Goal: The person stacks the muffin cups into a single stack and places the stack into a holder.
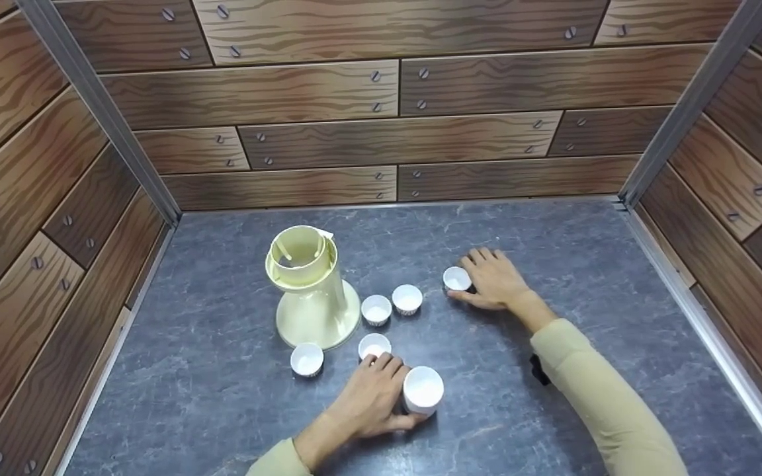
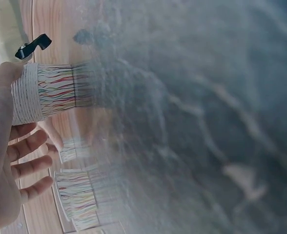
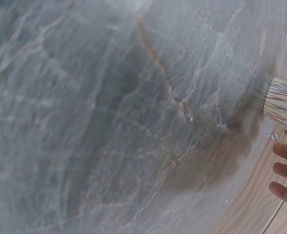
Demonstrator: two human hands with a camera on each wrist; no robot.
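Note:
My left hand (image 1: pixel 371 396) holds a stack of white cups (image 1: pixel 423 390) between thumb and index finger. In the left wrist view the stack (image 2: pixel 53 92) shows many ringed rims above a side with coloured wavy lines. The other left fingers overlap a single small cup (image 1: pixel 374 345). Farther back on the right, my right hand (image 1: pixel 492 277) grips another small cup (image 1: pixel 457 279) between thumb and fingers. Its lined side (image 3: pixel 280 100) shows at the edge of the right wrist view, where the remaining fingers (image 3: pixel 285 170) are spread apart.
A pale yellow-green stand (image 1: pixel 318 311) with an open round top and flared base is left of centre. Small cups stand beside it: two to its right (image 1: pixel 376 309) (image 1: pixel 407 299) and one in front (image 1: pixel 307 359). Wood-patterned walls (image 1: pixel 394 139) enclose the dark marbled table (image 1: pixel 189 396).

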